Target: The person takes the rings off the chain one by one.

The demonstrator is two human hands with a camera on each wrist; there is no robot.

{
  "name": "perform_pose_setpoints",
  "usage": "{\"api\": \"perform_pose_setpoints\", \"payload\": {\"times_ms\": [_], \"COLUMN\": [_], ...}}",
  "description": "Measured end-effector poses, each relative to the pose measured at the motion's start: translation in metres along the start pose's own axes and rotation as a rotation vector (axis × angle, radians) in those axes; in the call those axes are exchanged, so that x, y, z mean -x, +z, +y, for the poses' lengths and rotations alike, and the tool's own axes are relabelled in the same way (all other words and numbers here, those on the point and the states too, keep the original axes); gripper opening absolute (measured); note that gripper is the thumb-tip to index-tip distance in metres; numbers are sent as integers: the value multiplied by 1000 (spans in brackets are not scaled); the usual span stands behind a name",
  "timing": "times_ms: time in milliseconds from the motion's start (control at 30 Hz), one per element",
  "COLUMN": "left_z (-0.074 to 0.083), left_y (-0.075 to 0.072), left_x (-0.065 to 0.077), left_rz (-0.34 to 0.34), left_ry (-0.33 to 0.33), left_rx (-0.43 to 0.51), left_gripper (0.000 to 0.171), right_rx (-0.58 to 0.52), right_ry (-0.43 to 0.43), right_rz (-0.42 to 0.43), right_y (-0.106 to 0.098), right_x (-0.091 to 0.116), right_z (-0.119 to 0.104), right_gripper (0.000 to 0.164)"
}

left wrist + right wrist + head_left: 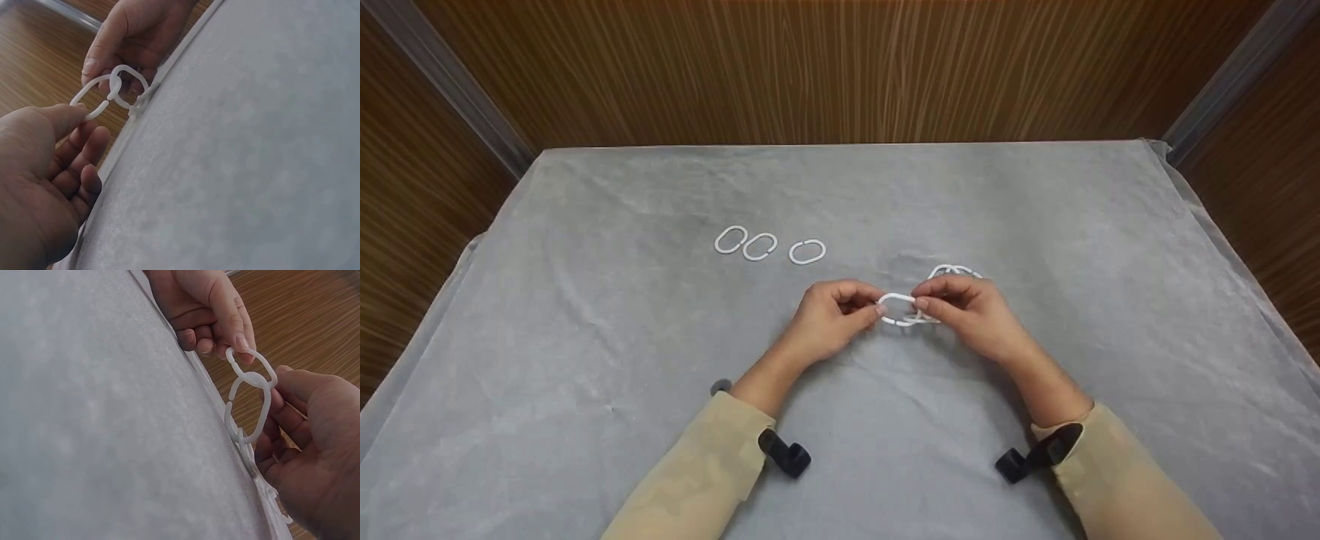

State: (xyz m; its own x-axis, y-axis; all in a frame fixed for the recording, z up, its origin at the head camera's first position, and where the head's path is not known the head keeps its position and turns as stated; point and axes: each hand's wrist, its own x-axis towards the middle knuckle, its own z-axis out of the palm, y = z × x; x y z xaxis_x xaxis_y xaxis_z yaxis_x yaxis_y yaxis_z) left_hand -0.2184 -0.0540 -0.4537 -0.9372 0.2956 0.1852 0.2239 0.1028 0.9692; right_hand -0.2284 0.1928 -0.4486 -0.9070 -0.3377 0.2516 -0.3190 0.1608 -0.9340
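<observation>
A white oval plastic link point(897, 295) with a small gap in its side is stretched between the two hands. My left hand point(832, 315) pinches its left end between thumb and forefinger. At the right end, the thumb and forefinger of my right hand point(971, 311) pinch it too. A second white link point(265, 410) is threaded through the first and hangs below the right fingertips. More joined links point(247, 458) trail from it down to the cloth; in the head view part of this chain point(952, 268) shows behind the right hand, which hides the rest.
Three loose white links lie on the grey cloth point(660, 315) to the left: one apart point(808, 262), and two side by side, a middle link point(745, 251) and a left link point(718, 241). Wood-grain panels point(840, 67) enclose the table's back and sides.
</observation>
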Motion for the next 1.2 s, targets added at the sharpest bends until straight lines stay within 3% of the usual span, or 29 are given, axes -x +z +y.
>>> {"api": "perform_pose_setpoints", "payload": {"times_ms": [500,1200], "left_z": [-2,-1], "left_y": [0,-1], "left_x": [-3,-4], "left_rz": [148,196], "left_ry": [-71,-98], "left_rx": [128,203], "left_gripper": [15,20], "right_rx": [3,125], "right_ry": [32,47], "right_rz": [28,41], "right_y": [-1,-1], "right_x": [0,0], "right_z": [0,1], "right_gripper": [12,13]}}
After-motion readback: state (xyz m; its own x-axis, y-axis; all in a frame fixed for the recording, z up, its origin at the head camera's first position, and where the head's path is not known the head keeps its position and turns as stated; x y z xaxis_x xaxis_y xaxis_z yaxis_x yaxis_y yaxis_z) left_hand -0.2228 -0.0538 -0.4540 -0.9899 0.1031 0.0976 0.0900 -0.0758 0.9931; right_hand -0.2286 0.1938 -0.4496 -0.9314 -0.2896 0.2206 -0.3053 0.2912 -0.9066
